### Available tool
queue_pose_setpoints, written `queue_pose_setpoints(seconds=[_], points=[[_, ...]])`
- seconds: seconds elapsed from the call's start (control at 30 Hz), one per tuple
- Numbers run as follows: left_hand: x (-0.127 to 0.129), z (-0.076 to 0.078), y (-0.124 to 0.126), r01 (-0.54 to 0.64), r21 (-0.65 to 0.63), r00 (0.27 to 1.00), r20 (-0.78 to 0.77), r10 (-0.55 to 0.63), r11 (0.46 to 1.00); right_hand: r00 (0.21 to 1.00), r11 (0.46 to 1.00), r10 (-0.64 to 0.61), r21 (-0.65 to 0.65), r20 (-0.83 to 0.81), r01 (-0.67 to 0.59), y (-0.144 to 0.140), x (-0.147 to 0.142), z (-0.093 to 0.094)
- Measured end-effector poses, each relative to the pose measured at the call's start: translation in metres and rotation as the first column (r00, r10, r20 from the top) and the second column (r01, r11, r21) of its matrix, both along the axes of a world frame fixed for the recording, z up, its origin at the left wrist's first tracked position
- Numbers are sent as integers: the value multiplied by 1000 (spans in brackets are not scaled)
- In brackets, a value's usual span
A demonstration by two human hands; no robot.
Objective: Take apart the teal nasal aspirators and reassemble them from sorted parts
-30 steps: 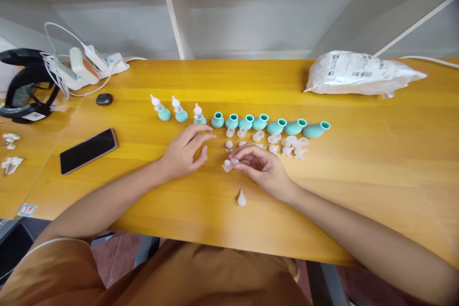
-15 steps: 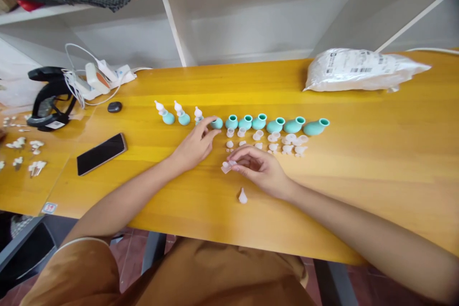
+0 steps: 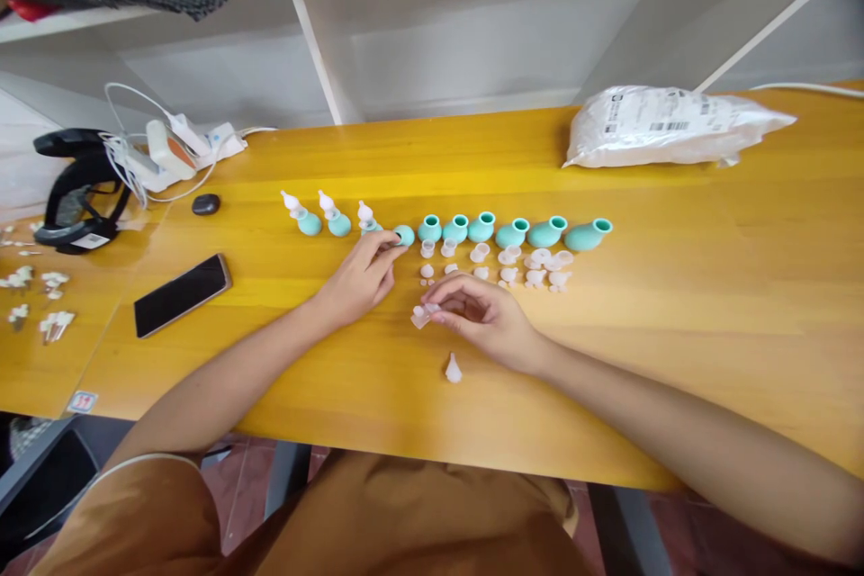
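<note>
My left hand has its thumb and forefinger closed on the near side of a turquoise rubber bulb, which still rests in the row. Between the fingertips of my right hand is a small clear plastic cup, held tilted above the table. A pale pink pointed tip stands by itself nearer to me. Right of the held bulb are several open-necked turquoise bulbs. In front of them lie clear cups and small pinkish parts. To the left, three bulbs carry clear cups and pale tips.
A white plastic parcel lies at the back right. On the left are a phone, a small black case, a power strip with cables and a black strapped device. Small white parts lie in clusters at far left.
My left thumb and forefinger have closed on the turquoise bulb; they were apart beside it before. The right hand keeps holding the clear cup. The whole view has shifted slightly.
</note>
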State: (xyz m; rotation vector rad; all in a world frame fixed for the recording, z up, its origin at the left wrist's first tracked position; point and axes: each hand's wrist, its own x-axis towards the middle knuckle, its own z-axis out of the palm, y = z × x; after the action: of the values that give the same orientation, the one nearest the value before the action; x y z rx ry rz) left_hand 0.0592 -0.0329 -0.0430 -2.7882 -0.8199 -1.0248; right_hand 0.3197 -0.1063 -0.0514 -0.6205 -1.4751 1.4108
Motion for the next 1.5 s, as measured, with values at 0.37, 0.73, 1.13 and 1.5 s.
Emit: queue_pose_setpoints(seconds=[0.37,0.73,1.13,1.5], points=[[-10,17,-30,111,166,984,117,-131,980,997,997,-75,20,1,75,-2,3,4],[-6,11,-25,276,-316,959,160,-236,908,973,973,-227,47,32,225,-2,6,5],[-10,1,-26,298,-595,954,153,-259,746,980,975,-191,130,50,183,-1,5,1],[-6,11,-24,390,-460,919,251,-305,798,990,989,-133,72,41,130,-3,8,4]])
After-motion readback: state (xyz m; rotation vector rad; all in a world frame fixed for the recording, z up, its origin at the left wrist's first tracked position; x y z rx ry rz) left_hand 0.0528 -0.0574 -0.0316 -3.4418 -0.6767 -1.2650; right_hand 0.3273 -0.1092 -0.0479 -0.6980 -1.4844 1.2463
